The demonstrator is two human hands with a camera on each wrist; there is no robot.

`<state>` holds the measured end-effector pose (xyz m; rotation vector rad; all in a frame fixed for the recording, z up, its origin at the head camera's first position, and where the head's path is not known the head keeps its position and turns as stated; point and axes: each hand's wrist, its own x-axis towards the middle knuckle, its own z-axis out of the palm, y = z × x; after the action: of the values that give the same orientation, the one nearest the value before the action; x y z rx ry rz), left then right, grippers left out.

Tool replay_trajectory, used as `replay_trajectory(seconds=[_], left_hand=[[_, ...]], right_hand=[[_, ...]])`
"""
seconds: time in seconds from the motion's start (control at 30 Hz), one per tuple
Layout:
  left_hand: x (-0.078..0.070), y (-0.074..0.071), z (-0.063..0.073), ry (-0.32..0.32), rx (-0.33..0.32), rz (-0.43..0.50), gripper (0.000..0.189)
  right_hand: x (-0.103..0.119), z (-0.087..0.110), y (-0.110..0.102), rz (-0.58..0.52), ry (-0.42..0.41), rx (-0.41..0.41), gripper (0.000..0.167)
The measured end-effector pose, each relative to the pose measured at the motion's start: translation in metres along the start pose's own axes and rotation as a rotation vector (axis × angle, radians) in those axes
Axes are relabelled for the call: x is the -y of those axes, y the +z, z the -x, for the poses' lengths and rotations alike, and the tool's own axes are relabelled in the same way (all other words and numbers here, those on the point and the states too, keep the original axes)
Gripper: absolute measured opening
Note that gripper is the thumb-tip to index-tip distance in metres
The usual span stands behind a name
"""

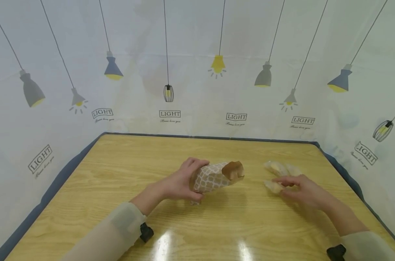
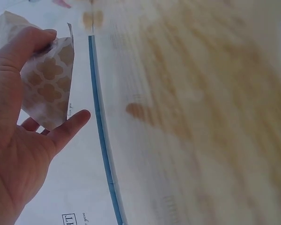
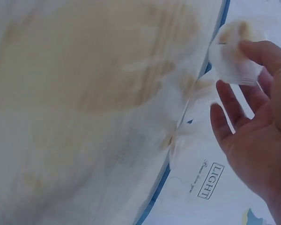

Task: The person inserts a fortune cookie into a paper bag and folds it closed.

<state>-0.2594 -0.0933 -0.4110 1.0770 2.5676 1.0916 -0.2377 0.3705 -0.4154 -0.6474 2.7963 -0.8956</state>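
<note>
My left hand (image 1: pixel 181 181) grips a brown paper bag (image 1: pixel 210 178) printed with a white lattice pattern. The bag is tilted on its side over the table, its open mouth facing right. In the left wrist view the thumb and fingers curl round the bag (image 2: pixel 49 82). My right hand (image 1: pixel 303 190) pinches a small pale-yellow piece in a clear wrapper (image 1: pixel 274 186), to the right of the bag. The right wrist view shows this wrapped piece (image 3: pixel 236 51) between thumb and fingers. Just behind that hand lie two more wrapped pieces, one nearer (image 1: pixel 276 168), one partly covered (image 1: pixel 293 169).
The wooden table (image 1: pixel 135 152) has a dark blue edge along its back and sides. A white curtain (image 1: pixel 197 83) printed with hanging lamps and the word LIGHT surrounds it. Black straps sit at both sleeves (image 1: pixel 109 228).
</note>
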Motion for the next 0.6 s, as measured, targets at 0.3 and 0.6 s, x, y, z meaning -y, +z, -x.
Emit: replay_trajectory(seconds=[0.3,0.6], left_hand=[[0.002,-0.001,0.000,0.003,-0.011,0.004,0.108],[0.002,-0.001,0.001,-0.018,-0.017,0.012,0.109]], right_hand=[[0.039,-0.003,0.008,-0.265,-0.160,-0.165,0.031],[0.079,-0.009,0.005,-0.639,-0.223,-0.086,0.038]])
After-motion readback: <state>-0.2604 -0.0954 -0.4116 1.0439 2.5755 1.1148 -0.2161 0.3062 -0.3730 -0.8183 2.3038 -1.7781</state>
